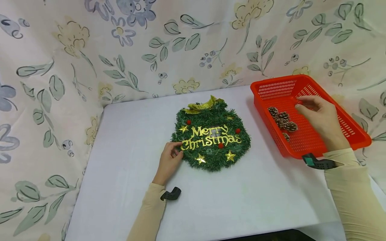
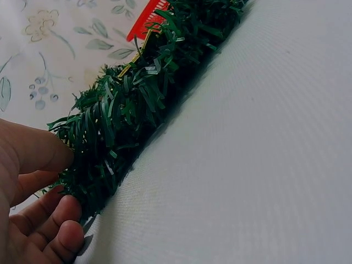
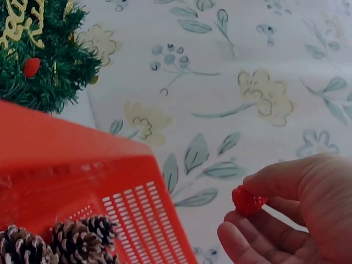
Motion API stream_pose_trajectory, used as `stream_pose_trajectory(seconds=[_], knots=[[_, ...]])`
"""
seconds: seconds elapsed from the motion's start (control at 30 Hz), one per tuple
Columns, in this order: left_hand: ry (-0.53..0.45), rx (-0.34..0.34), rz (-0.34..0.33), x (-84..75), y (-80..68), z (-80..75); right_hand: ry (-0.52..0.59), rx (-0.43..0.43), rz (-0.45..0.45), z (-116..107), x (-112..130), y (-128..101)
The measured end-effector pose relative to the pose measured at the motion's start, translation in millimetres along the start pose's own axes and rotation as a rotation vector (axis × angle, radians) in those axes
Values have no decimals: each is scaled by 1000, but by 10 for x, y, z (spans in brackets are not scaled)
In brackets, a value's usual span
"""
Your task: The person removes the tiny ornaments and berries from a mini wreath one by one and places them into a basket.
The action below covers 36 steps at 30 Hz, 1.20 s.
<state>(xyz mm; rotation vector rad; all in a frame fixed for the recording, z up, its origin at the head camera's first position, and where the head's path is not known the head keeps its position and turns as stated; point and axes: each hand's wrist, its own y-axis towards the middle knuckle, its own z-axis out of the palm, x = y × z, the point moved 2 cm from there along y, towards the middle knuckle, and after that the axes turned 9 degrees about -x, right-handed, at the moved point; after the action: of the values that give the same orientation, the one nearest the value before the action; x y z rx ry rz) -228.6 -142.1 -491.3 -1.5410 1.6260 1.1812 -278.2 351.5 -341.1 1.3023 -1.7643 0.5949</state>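
Observation:
A green tinsel wreath [image 1: 211,117] lies on the white table in the head view, with gold "Merry Christmas" lettering [image 1: 208,140], gold stars, red berries and a gold bow on it. My left hand [image 1: 169,161] pinches the wreath's left edge between thumb and fingers. Over the red plastic basket [image 1: 271,127] at the right, my right hand [image 1: 324,117] holds a small bumpy red berry [image 3: 248,201] between thumb and fingers, plain in the right wrist view. Several pine cones [image 1: 283,122] with pale tips lie inside the basket.
A floral cloth [image 1: 187,72] hangs behind and to the left of the table [image 1: 129,150]. The basket stands near the table's right side, close to the cloth. A dark object [image 1: 271,235] shows at the front edge.

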Motion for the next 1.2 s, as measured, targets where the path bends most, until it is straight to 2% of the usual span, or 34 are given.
stream_pose_trajectory(seconds=[0.3,0.7,0.87,1.0,1.2], knots=[[-11,7,0,-7,1,-3,-68,-18,82,-54,-202,49],[-5,15,-14,1,4,8,-64,27,197,-169,-447,116],[-21,16,-10,-27,-3,-4,-80,29,212,-194,-500,114],[-25,13,-12,-37,-8,-10,-135,31,217,-196,-520,76],[-14,6,-15,-26,-9,-10,-189,50,182,-187,-551,40]])
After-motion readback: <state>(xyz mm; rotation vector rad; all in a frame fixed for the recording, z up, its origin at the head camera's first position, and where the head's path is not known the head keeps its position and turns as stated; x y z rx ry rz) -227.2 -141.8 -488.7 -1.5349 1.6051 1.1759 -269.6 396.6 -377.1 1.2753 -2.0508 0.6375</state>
